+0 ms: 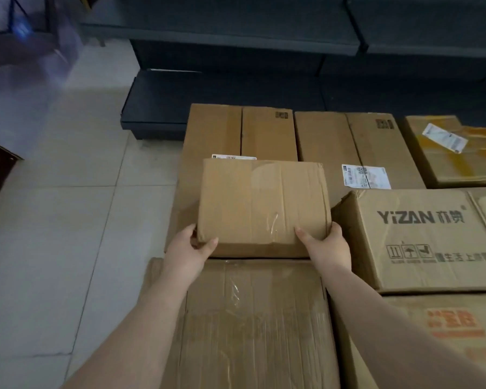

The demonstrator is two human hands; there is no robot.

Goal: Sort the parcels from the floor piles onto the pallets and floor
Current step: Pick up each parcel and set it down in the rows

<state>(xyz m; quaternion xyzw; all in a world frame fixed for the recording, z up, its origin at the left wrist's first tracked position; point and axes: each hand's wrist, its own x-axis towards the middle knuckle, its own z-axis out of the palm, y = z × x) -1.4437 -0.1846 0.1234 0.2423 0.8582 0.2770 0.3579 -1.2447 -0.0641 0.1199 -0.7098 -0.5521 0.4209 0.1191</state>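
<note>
Seven cardboard boxes are counted, six lying flat and one held. The largest in view, the near box (253, 327), is cut off by the bottom edge; it is wrapped in clear tape and no writing can be made out on it. To its right an orange-print box (455, 332) is cut off at the right and bottom, and its orange characters are too blurred to be read. On top of that one the YiZAN box (421, 237) is stacked, printed "YiZAN" with Chinese characters, three handling symbols and a further line of characters too soft to be read; its right side is cut off. Behind, two long boxes lie side by side: the left long box (216, 130), whose white label is mostly hidden, and the right long box (345, 141), which bears a white label (366, 176) whose print is illegible. A sixth, the yellow-taped box (455, 158), is cut off at the right and carries a tilted white label.

The held box (261, 203), creased and taped, is gripped at its near corners above the left long box; whether it rests there cannot be told. The left hand (191, 251) is clamped on the near left corner, thumb on top, fingers hidden beneath. The right hand (327, 245) is clamped on the near right corner likewise.

Dark pallets (157, 108) are stacked behind on the tiled floor (68, 220).
</note>
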